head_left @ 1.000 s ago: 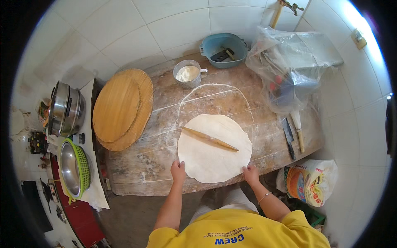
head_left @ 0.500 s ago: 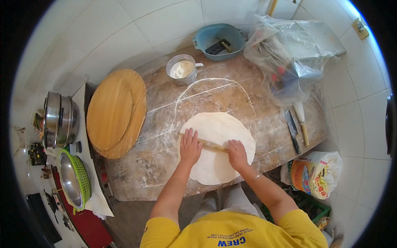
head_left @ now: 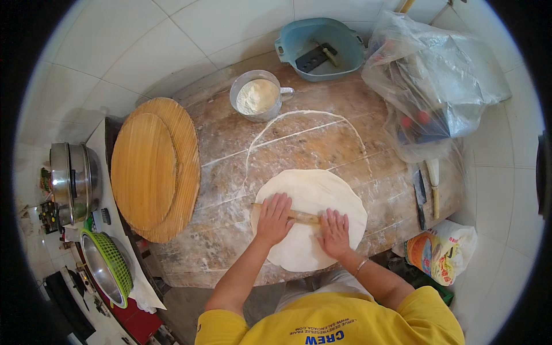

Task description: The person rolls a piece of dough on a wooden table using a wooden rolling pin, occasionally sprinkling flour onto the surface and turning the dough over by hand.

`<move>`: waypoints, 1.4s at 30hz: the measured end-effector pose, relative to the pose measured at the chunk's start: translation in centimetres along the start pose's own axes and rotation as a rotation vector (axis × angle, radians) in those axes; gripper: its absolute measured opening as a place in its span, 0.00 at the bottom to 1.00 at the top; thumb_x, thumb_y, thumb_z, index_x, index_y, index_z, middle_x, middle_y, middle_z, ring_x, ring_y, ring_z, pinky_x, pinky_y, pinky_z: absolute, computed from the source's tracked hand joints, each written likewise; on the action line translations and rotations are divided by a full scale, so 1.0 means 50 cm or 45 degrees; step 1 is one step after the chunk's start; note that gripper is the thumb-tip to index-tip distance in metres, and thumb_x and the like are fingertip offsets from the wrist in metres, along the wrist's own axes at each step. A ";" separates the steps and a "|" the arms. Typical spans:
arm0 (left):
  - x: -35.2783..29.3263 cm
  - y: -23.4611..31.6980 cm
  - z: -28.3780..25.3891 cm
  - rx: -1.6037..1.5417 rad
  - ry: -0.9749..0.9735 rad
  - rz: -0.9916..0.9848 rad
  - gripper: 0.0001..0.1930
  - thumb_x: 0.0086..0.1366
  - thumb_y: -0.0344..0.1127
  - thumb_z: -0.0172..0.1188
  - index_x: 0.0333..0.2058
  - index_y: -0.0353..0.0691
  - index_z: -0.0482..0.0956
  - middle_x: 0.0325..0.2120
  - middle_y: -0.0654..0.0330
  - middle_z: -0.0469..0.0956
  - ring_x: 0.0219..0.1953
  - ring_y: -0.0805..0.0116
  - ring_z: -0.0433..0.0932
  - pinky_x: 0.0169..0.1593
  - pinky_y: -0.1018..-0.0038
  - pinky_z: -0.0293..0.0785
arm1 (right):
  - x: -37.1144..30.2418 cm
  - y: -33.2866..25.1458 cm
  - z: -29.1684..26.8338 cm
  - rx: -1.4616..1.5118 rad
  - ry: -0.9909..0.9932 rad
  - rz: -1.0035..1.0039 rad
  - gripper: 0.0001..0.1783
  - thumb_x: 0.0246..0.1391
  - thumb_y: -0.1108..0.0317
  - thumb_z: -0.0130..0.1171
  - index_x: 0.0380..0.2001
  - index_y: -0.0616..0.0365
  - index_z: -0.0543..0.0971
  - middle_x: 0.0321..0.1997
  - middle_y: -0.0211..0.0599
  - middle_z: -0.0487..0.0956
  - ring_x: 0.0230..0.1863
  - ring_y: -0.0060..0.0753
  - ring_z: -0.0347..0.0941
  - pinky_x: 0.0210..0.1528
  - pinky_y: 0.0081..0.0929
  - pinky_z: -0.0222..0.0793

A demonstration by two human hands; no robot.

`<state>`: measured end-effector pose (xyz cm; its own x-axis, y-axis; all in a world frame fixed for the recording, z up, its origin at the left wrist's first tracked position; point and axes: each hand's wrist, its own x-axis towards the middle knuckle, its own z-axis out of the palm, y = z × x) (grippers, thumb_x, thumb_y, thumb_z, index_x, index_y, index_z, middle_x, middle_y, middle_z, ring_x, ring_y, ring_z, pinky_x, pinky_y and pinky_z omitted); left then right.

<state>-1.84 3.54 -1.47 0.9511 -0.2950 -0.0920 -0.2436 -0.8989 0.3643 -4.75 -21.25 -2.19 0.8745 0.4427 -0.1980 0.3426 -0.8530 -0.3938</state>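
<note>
A round sheet of pale dough [head_left: 305, 250] lies on the floury wooden table near its front edge. Across it runs a slim wooden rolling pin [head_left: 303, 217], roughly level from left to right. My left hand [head_left: 276, 219] rests flat over the pin's left part, fingers stretched forward and the pin's tip poking out beside it. Over the right part lies my right hand [head_left: 334, 234], its fingers extended and slightly apart; it covers the pin's right end. Both palms press down with neither hand wrapped round the pin.
Behind the dough stands a mug of flour [head_left: 257, 96], near a blue basin [head_left: 319, 49]. Round wooden boards [head_left: 144, 169] lie left. A cleaver [head_left: 420, 198] and a white-headed brush [head_left: 434, 190] lie right, below a plastic-covered bundle [head_left: 431, 86]. A curved flour line [head_left: 310, 111] marks the table.
The whole view has shifted slightly, so the table's things sit differently in the picture. My right hand's fingers now stretch farther forward over the pin. Both hands stay on it.
</note>
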 end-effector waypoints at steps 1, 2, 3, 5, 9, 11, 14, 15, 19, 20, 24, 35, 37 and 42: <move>0.035 -0.009 0.000 -0.017 -0.013 -0.007 0.38 0.59 0.49 0.60 0.65 0.43 0.59 0.67 0.53 0.56 0.69 0.52 0.53 0.69 0.49 0.44 | 0.043 0.009 -0.021 0.004 0.030 0.034 0.43 0.52 0.52 0.57 0.68 0.57 0.57 0.72 0.49 0.55 0.71 0.56 0.50 0.71 0.60 0.35; 0.077 -0.018 0.004 0.009 0.027 -0.028 0.37 0.60 0.49 0.59 0.65 0.43 0.59 0.67 0.53 0.56 0.69 0.52 0.52 0.69 0.49 0.44 | 0.091 0.024 -0.041 0.002 0.068 0.076 0.43 0.52 0.52 0.56 0.68 0.57 0.57 0.72 0.50 0.54 0.71 0.56 0.49 0.71 0.60 0.35; 0.116 -0.026 0.009 0.035 0.066 -0.049 0.37 0.61 0.50 0.58 0.66 0.43 0.59 0.67 0.53 0.55 0.70 0.52 0.52 0.70 0.49 0.43 | 0.135 0.046 -0.042 -0.015 0.164 0.052 0.43 0.53 0.52 0.55 0.68 0.57 0.57 0.72 0.50 0.54 0.71 0.56 0.50 0.70 0.60 0.36; 0.213 -0.045 -0.004 0.115 0.192 -0.115 0.36 0.62 0.51 0.56 0.66 0.43 0.58 0.68 0.51 0.54 0.70 0.52 0.50 0.70 0.49 0.42 | 0.246 0.092 -0.062 -0.057 0.367 0.055 0.43 0.53 0.52 0.55 0.68 0.58 0.57 0.72 0.50 0.55 0.71 0.56 0.50 0.70 0.59 0.37; 0.349 -0.091 -0.021 0.073 0.534 -0.424 0.36 0.63 0.49 0.55 0.66 0.42 0.58 0.67 0.47 0.55 0.70 0.49 0.49 0.70 0.48 0.40 | 0.426 0.129 -0.131 -0.118 0.608 0.069 0.41 0.53 0.52 0.54 0.67 0.61 0.58 0.71 0.52 0.57 0.70 0.56 0.51 0.70 0.55 0.42; 0.344 -0.107 -0.012 0.075 0.565 -0.538 0.36 0.62 0.49 0.55 0.66 0.41 0.58 0.66 0.46 0.55 0.70 0.49 0.49 0.70 0.48 0.40 | 0.434 0.121 -0.140 -0.047 0.557 0.055 0.41 0.54 0.53 0.54 0.66 0.62 0.58 0.70 0.53 0.57 0.70 0.56 0.52 0.70 0.54 0.43; 0.202 -0.041 0.007 0.158 0.311 -0.425 0.35 0.62 0.50 0.56 0.65 0.40 0.60 0.65 0.47 0.59 0.70 0.49 0.51 0.69 0.47 0.41 | 0.273 0.142 -0.067 -0.047 0.366 -0.129 0.45 0.50 0.49 0.58 0.67 0.57 0.59 0.71 0.50 0.57 0.70 0.55 0.53 0.71 0.56 0.41; 0.135 -0.038 0.025 0.147 0.337 -0.287 0.35 0.62 0.50 0.53 0.65 0.39 0.60 0.65 0.47 0.59 0.69 0.48 0.53 0.69 0.48 0.41 | 0.217 0.120 -0.073 -0.097 0.166 -0.161 0.47 0.49 0.47 0.59 0.68 0.56 0.58 0.72 0.50 0.56 0.71 0.55 0.51 0.70 0.57 0.41; 0.080 -0.062 0.023 0.121 0.110 -0.086 0.34 0.63 0.48 0.52 0.65 0.39 0.59 0.67 0.48 0.55 0.70 0.48 0.49 0.69 0.49 0.43 | 0.213 0.121 -0.077 0.013 0.161 -0.210 0.45 0.53 0.46 0.56 0.68 0.59 0.57 0.72 0.51 0.56 0.72 0.54 0.50 0.70 0.56 0.41; 0.138 -0.085 0.010 0.226 0.123 -0.085 0.34 0.63 0.47 0.52 0.66 0.39 0.59 0.67 0.47 0.54 0.71 0.48 0.49 0.69 0.49 0.43 | 0.284 0.122 -0.091 0.005 0.257 -0.181 0.44 0.54 0.46 0.56 0.67 0.60 0.57 0.72 0.52 0.56 0.72 0.55 0.50 0.71 0.56 0.41; 0.354 -0.152 -0.056 0.047 0.530 -0.632 0.37 0.63 0.46 0.55 0.67 0.37 0.55 0.68 0.43 0.52 0.70 0.45 0.48 0.69 0.51 0.45 | 0.528 0.111 -0.159 -0.031 0.641 0.017 0.42 0.56 0.48 0.54 0.66 0.64 0.58 0.71 0.54 0.55 0.70 0.57 0.51 0.71 0.54 0.42; 0.022 -0.042 0.034 0.078 0.158 -0.387 0.42 0.60 0.52 0.57 0.66 0.32 0.55 0.67 0.43 0.54 0.70 0.45 0.49 0.70 0.50 0.43 | 0.282 0.114 -0.096 -0.045 0.071 -0.361 0.46 0.51 0.47 0.59 0.67 0.60 0.57 0.72 0.51 0.56 0.70 0.57 0.53 0.70 0.55 0.43; 0.170 -0.125 0.007 0.236 0.366 -0.514 0.39 0.63 0.51 0.55 0.66 0.32 0.55 0.67 0.43 0.54 0.70 0.44 0.49 0.70 0.50 0.44 | 0.445 0.086 -0.118 -0.063 0.355 -0.277 0.44 0.53 0.48 0.57 0.67 0.61 0.58 0.71 0.52 0.56 0.69 0.59 0.54 0.69 0.55 0.45; 0.267 -0.180 -0.084 0.139 0.325 -0.551 0.36 0.64 0.48 0.54 0.65 0.36 0.57 0.67 0.43 0.54 0.70 0.45 0.50 0.69 0.51 0.45 | 0.519 0.031 -0.115 0.013 0.531 0.014 0.44 0.54 0.47 0.56 0.66 0.63 0.58 0.72 0.54 0.54 0.69 0.62 0.51 0.69 0.59 0.43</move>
<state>13.86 9.07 -2.10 0.9820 0.1878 0.0214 0.1771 -0.9537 0.2430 20.47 -12.67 -2.76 0.9428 0.2820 0.1778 0.3311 -0.8533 -0.4028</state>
